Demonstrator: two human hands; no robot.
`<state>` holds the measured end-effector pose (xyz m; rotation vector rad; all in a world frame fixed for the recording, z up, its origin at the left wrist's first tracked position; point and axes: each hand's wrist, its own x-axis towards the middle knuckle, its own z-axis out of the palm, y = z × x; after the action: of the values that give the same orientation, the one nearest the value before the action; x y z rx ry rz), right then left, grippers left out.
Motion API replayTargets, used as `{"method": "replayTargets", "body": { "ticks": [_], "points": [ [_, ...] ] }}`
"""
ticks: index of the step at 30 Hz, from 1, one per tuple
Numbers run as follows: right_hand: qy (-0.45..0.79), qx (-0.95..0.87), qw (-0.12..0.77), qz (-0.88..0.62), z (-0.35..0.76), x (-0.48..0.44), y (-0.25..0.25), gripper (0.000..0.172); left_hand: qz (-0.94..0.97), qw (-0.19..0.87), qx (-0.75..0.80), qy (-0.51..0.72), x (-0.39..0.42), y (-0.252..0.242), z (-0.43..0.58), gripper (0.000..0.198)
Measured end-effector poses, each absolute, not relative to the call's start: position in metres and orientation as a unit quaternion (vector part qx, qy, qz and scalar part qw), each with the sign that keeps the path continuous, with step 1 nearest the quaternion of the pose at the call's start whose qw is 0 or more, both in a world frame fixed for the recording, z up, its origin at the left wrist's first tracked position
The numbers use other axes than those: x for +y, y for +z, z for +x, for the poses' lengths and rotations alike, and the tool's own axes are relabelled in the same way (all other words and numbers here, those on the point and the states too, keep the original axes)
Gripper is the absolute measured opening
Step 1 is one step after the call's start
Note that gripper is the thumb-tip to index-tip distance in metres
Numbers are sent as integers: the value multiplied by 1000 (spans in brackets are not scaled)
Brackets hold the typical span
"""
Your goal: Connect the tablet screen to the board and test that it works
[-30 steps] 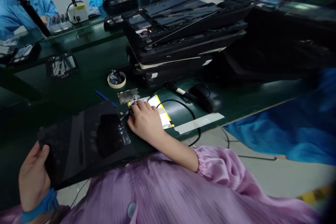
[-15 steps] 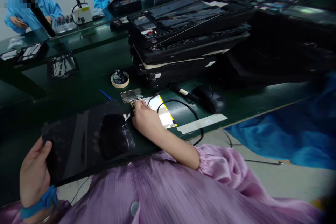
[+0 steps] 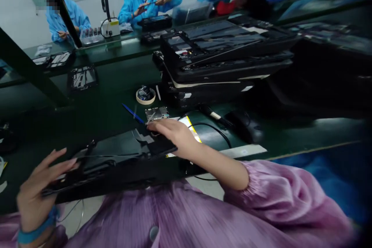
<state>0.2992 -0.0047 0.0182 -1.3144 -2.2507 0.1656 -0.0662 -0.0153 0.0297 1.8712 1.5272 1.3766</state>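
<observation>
Black panel (image 3: 116,149) sits lower left of centre, across the near edge of the green bench (image 3: 110,85), tilted so I see it almost edge-on. Left hand (image 3: 35,193), lower left: fingers fanned wide, palm against the panel's left end, not closed round it. Right hand (image 3: 174,133), centre: fingers pressed together, laid flat on the panel's right end. Thumb is hidden, so I can't tell if it grips underneath. Small circuit board (image 3: 157,113) is just beyond my right fingertips, blue tool (image 3: 132,112) beside it, tape roll (image 3: 145,96) further up. Stack of black trays (image 3: 226,58) upper right, well apart. My read: handling step, panel tipped up between both hands, nothing fitted to it. Next move calls for a firmer hold at the left end, and for keeping the right hand off the board and the cable (image 3: 215,131).
</observation>
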Motion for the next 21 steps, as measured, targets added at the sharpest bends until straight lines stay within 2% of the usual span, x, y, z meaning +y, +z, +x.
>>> {"method": "replayTargets", "body": {
  "ticks": [2,4,8,9,13,14,15,18,21],
  "points": [
    [19,-872,172,-458,305,5,11,36,777,119,487,381,-7,17,-84,24],
    [11,-892,124,-434,306,13,7,37,819,61,481,306,-5,6,-99,35],
    [16,-895,93,-436,292,47,6,36,820,-2,476,317,-25,11,-81,42],
    [11,-887,91,-453,285,61,6,39,830,13,451,328,-31,16,-61,41],
    [1,-843,77,-532,255,119,7,34,939,163,210,219,-35,23,51,34],
    [5,-838,73,-541,250,129,9,36,949,168,185,191,-31,20,77,39],
    [8,-835,72,-545,247,137,12,39,956,153,186,168,-25,14,98,50],
    [-3,-836,93,-540,253,140,31,42,937,84,320,109,-9,-3,125,81],
    [-20,-803,217,-555,274,114,52,38,905,24,414,94,-6,-10,112,89]
  ]
}}
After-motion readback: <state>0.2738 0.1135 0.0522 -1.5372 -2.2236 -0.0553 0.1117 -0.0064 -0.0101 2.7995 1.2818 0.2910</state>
